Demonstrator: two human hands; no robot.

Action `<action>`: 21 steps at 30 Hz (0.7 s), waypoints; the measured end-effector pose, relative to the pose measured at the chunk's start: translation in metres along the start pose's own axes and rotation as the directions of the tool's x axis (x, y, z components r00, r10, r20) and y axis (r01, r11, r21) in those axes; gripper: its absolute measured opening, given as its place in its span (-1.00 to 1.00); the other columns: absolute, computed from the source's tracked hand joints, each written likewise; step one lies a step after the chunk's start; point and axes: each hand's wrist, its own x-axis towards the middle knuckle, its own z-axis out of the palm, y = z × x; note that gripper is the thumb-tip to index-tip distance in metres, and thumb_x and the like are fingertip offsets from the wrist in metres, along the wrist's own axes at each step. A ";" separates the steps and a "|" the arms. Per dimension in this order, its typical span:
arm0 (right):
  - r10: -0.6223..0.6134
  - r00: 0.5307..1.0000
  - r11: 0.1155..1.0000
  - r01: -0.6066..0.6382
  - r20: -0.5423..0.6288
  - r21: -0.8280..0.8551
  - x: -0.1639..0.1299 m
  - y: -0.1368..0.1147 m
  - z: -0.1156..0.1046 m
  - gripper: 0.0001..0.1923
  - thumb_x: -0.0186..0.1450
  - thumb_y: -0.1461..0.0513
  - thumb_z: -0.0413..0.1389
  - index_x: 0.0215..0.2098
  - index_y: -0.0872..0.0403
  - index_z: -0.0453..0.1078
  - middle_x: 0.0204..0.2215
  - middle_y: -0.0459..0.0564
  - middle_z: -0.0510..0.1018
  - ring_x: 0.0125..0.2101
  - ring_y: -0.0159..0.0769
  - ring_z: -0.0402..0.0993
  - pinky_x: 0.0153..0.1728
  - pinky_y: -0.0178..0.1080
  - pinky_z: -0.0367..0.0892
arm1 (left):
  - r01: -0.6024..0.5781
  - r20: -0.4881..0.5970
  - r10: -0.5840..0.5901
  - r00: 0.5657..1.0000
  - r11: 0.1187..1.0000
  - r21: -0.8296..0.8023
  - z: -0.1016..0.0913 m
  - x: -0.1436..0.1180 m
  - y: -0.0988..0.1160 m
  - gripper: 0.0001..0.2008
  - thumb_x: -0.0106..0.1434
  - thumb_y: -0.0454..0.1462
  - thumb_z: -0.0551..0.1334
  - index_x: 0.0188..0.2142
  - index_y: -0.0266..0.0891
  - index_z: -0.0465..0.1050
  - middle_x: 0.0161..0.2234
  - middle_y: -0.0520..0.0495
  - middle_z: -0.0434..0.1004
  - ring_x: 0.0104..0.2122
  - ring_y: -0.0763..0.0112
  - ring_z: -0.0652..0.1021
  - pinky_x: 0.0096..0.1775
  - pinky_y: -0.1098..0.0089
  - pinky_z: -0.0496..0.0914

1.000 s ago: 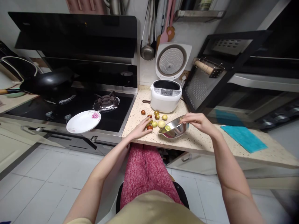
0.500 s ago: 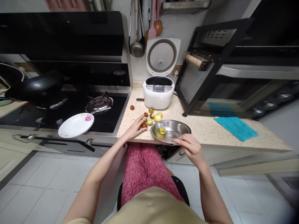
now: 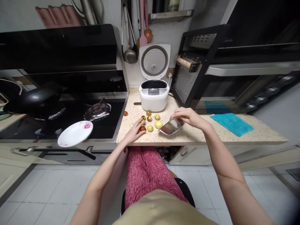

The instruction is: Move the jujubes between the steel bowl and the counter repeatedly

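Note:
My right hand (image 3: 187,117) grips the far rim of a shiny oval steel bowl (image 3: 172,126). The bowl is tipped steeply to the left, its left rim low over the counter; I see no fruit inside it. Just left of it lie several jujubes, among them a pale yellow-green jujube (image 3: 158,125), a green jujube (image 3: 150,128) and a red-brown jujube (image 3: 142,128). My left hand (image 3: 134,132) rests open, fingers spread, against the left side of this group, partly covering a jujube. A single brown jujube (image 3: 125,113) lies apart, farther left.
A white rice cooker (image 3: 154,98) stands behind the fruit with its lid raised. On the stove's front edge is a white flowered plate (image 3: 75,132). A turquoise cloth (image 3: 232,123) lies at the right on the speckled counter (image 3: 201,137), before a black oven rack.
My right hand has raised the far side of the bowl, tipping it leftward from lying level. The jujube seen in the bowl earlier no longer shows there. My left hand stays beside the fruit.

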 end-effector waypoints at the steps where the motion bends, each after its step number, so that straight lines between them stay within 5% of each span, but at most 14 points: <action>1: -0.003 1.000 1.000 0.002 0.012 0.005 0.002 0.001 -0.002 -0.67 0.49 0.25 0.00 -0.20 0.04 0.64 -0.36 0.05 0.60 -0.34 -0.24 0.46 -0.26 -0.22 0.36 | -0.002 -0.002 0.002 1.000 1.000 0.000 0.000 0.000 0.000 -0.38 0.48 0.01 0.14 0.43 -0.10 0.15 0.50 -0.26 -0.04 0.50 0.04 0.07 0.45 -0.05 0.08; 9: 0.071 0.992 0.989 -0.083 -0.107 -0.119 -0.044 -0.022 0.015 -0.63 0.48 0.32 -0.04 -0.11 -0.01 0.63 -0.38 0.03 0.57 -0.32 -0.19 0.46 -0.26 -0.16 0.33 | -0.017 -0.015 0.016 1.000 1.000 -0.008 0.003 0.000 -0.003 -0.39 0.48 0.01 0.14 0.43 -0.06 0.15 0.51 -0.23 -0.05 0.50 0.03 0.06 0.44 -0.08 0.09; 16: -0.049 0.964 0.940 -0.043 -0.261 -0.338 -0.076 -0.047 0.050 -0.58 0.47 0.41 -0.06 -0.04 -0.02 0.60 -0.40 0.02 0.56 -0.37 -0.19 0.40 -0.34 -0.15 0.28 | -0.089 -0.050 0.092 0.995 0.994 0.060 0.004 0.000 -0.001 -0.41 0.47 -0.02 0.17 0.41 -0.08 0.18 0.49 -0.26 0.02 0.50 0.02 0.06 0.44 -0.11 0.09; 21: -0.093 0.969 0.893 -0.020 -0.228 -0.449 -0.085 -0.069 0.085 -0.49 0.44 0.45 -0.10 0.12 -0.05 0.55 -0.44 0.00 0.55 -0.40 -0.21 0.42 -0.37 -0.17 0.29 | -0.128 -0.086 0.136 0.987 0.987 0.098 0.002 0.000 0.002 -0.50 0.42 -0.02 0.25 0.27 -0.12 0.34 0.43 -0.31 0.16 0.46 -0.05 0.16 0.39 -0.18 0.18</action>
